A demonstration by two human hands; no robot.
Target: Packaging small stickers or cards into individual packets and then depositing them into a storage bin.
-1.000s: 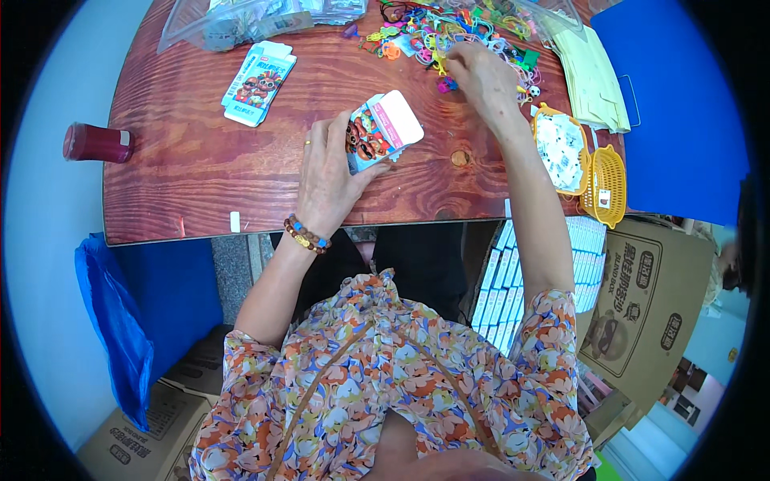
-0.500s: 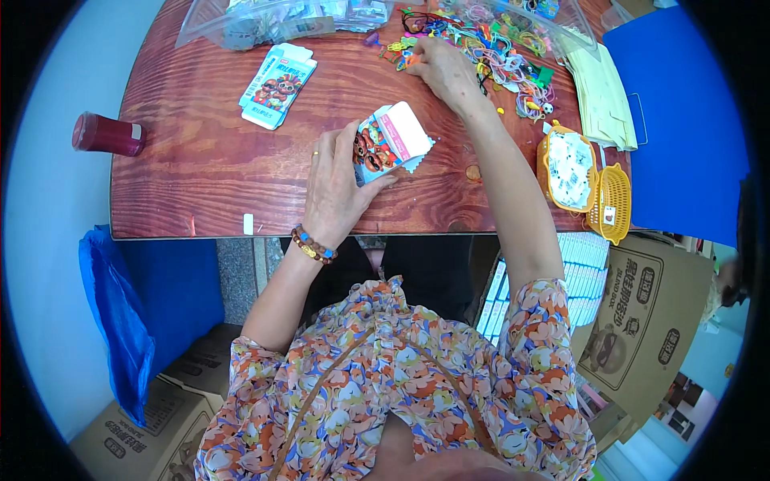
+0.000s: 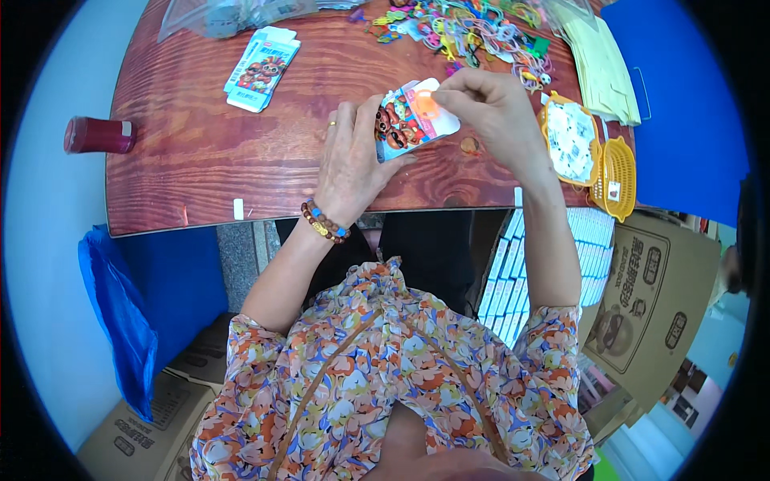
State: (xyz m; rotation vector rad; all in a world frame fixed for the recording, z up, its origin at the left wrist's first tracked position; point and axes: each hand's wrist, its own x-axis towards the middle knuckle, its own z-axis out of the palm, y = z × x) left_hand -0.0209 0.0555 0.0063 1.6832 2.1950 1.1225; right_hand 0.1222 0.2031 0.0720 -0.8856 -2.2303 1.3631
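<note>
My left hand [image 3: 350,156], wearing a ring and a beaded bracelet, grips a small printed cardboard box [image 3: 399,127] above the table. The box is tilted, and its white flap end faces right. At that end, my right hand [image 3: 504,114] pinches a small orange trinket [image 3: 425,104] between thumb and fingers. The trinket looks like a loop, though the fingertips partly cover it; whether any of it lies inside the box I cannot tell. Beyond the right hand spreads a pile of colourful small trinkets and cords [image 3: 481,38].
Flattened printed boxes [image 3: 263,70] lie left on the wooden table [image 3: 184,172], near a dark red jar [image 3: 99,135] on its side. At right are a yellow basket [image 3: 595,178] of white packets, its open lid [image 3: 614,180] and pale yellow sheets [image 3: 605,76]. Packed boxes [image 3: 504,280] stand below.
My right hand has come back from the trinket pile toward me, bringing the orange trinket to the box's flap end. My left hand and the box have shifted slightly right and away from me.
</note>
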